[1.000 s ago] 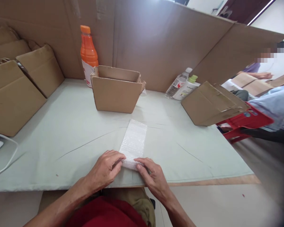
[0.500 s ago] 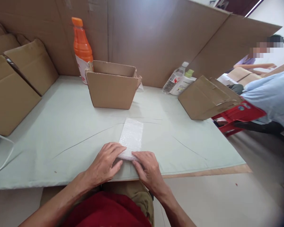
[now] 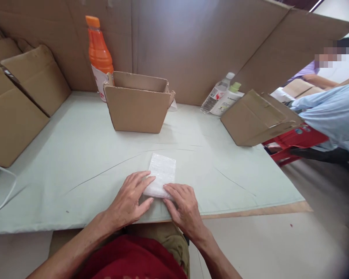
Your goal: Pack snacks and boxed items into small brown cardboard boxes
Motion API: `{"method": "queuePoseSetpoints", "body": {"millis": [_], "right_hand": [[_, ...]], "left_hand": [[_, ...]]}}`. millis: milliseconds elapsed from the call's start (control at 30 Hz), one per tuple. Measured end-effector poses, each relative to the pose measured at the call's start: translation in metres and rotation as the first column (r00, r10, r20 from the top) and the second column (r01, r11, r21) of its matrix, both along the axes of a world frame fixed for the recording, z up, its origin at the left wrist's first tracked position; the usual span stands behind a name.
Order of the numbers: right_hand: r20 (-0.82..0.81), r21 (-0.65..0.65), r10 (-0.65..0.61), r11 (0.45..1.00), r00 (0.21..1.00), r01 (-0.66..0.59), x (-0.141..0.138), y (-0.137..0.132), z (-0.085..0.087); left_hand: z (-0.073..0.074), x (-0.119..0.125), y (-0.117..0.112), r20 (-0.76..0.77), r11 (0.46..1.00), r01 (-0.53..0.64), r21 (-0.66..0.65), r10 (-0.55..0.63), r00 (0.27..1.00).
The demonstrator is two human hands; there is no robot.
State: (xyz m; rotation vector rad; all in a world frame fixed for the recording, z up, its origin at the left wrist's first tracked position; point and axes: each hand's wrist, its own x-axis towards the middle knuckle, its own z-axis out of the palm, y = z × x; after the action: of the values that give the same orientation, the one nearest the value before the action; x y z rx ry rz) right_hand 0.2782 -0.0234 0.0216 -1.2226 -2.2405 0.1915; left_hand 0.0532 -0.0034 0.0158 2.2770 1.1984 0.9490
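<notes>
A small, flat piece of white bubble wrap [image 3: 162, 170], folded into a rough rectangle, lies on the cloth-covered table in front of me. Fingers of my left hand [image 3: 133, 197] rest stretched out over its left edge, with the thumb apart near the closest corner. My right hand [image 3: 183, 205] pinches the near right corner, fingertips on top and thumb at the near edge. Whether anything is inside the folded wrap, I cannot tell.
Beyond the wrap stands an open cardboard box [image 3: 136, 110], an orange bottle [image 3: 100, 54] behind it. More cardboard boxes [image 3: 14, 112] fill the left. At right are a clear bottle [image 3: 216, 95], a white bottle [image 3: 225, 101] and a tilted box [image 3: 250, 120]. Two people sit beyond.
The bubble wrap now looks shorter and wider, its far end closer to me. My left fingers have spread and slid slightly farther over it. My right hand has barely moved.
</notes>
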Motion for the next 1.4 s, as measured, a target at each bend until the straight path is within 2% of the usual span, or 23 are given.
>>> {"method": "queuePoseSetpoints", "body": {"millis": [67, 167, 233, 367, 433, 533, 600, 667, 733, 800, 867, 933, 1000, 1067, 1133, 1200, 1300, 1400], "right_hand": [[-0.091, -0.066, -0.018, 0.998, 0.996, 0.012, 0.001, -0.001, 0.001], [-0.148, -0.175, -0.052, 0.984, 0.988, 0.026, 0.005, -0.005, 0.003], [-0.125, -0.129, -0.077, 0.99, 0.989, 0.061, 0.007, -0.006, 0.003], [-0.017, 0.064, -0.099, 0.993, 0.995, 0.1, 0.005, -0.003, 0.002], [0.051, 0.043, -0.061, 0.997, 0.997, 0.059, 0.002, 0.002, 0.0], [0.0, -0.028, -0.072, 0.997, 0.997, 0.072, -0.003, 0.011, -0.001], [-0.163, -0.106, -0.17, 0.982, 0.972, 0.154, -0.006, 0.016, 0.001], [-0.33, -0.271, -0.252, 0.948, 0.91, 0.165, -0.011, 0.017, 0.005], [-0.437, -0.439, -0.253, 0.898, 0.863, 0.041, -0.017, 0.014, 0.008], [-0.484, -0.495, -0.202, 0.866, 0.851, -0.077, -0.022, 0.011, 0.01], [-0.49, -0.433, -0.161, 0.898, 0.857, -0.079, -0.023, 0.007, 0.009], [-0.492, -0.33, -0.154, 0.944, 0.857, -0.02, -0.017, 0.006, 0.009], [-0.494, -0.278, -0.151, 0.96, 0.856, 0.009, -0.01, 0.005, 0.01], [-0.48, -0.276, -0.131, 0.961, 0.868, -0.007, -0.007, 0.006, 0.012], [-0.449, -0.281, -0.08, 0.958, 0.89, -0.056, -0.01, 0.006, 0.013], [-0.396, -0.316, -0.018, 0.941, 0.918, -0.118, -0.02, 0.006, 0.011], [-0.32, -0.373, 0.045, 0.912, 0.946, -0.169, -0.038, 0.006, 0.005], [-0.304, -0.366, 0.067, 0.913, 0.95, -0.181, -0.047, 0.008, 0.0]], "left_hand": [[0.005, -0.003, -0.005, 0.032, 0.997, 0.056, -0.043, -0.055, 0.998], [0.01, -0.005, -0.005, 0.059, 0.986, 0.043, -0.16, -0.034, 0.998], [0.01, -0.003, -0.001, 0.021, 0.98, -0.017, -0.198, 0.021, 1.0], [0.006, 0.005, 0.01, -0.066, 0.983, -0.131, -0.129, 0.124, 0.99], [0.003, 0.009, 0.011, -0.034, 0.974, -0.179, -0.139, 0.176, 0.984], [0.001, 0.01, 0.007, 0.155, 0.907, -0.234, -0.349, 0.303, 0.94], [0.001, 0.012, 0.0, 0.321, 0.82, -0.187, -0.54, 0.407, 0.855], [0.003, 0.015, -0.007, 0.47, 0.753, -0.041, -0.656, 0.451, 0.758], [0.006, 0.021, -0.013, 0.59, 0.72, 0.14, -0.68, 0.424, 0.687], [0.009, 0.026, -0.017, 0.648, 0.702, 0.233, -0.673, 0.408, 0.643], [0.013, 0.028, -0.02, 0.63, 0.707, 0.188, -0.682, 0.436, 0.643], [0.016, 0.025, -0.022, 0.562, 0.748, 0.033, -0.663, 0.468, 0.682], [0.019, 0.02, -0.023, 0.481, 0.818, -0.144, -0.557, 0.459, 0.747], [0.02, 0.014, -0.022, 0.398, 0.888, -0.259, -0.381, 0.41, 0.821], [0.017, 0.012, -0.02, 0.31, 0.93, -0.281, -0.239, 0.347, 0.885], [0.01, 0.012, -0.017, 0.249, 0.952, -0.248, -0.179, 0.288, 0.925], [-0.001, 0.016, -0.016, 0.244, 0.96, -0.201, -0.197, 0.247, 0.938], [-0.007, 0.015, -0.017, 0.275, 0.945, -0.192, -0.263, 0.264, 0.924]]}}
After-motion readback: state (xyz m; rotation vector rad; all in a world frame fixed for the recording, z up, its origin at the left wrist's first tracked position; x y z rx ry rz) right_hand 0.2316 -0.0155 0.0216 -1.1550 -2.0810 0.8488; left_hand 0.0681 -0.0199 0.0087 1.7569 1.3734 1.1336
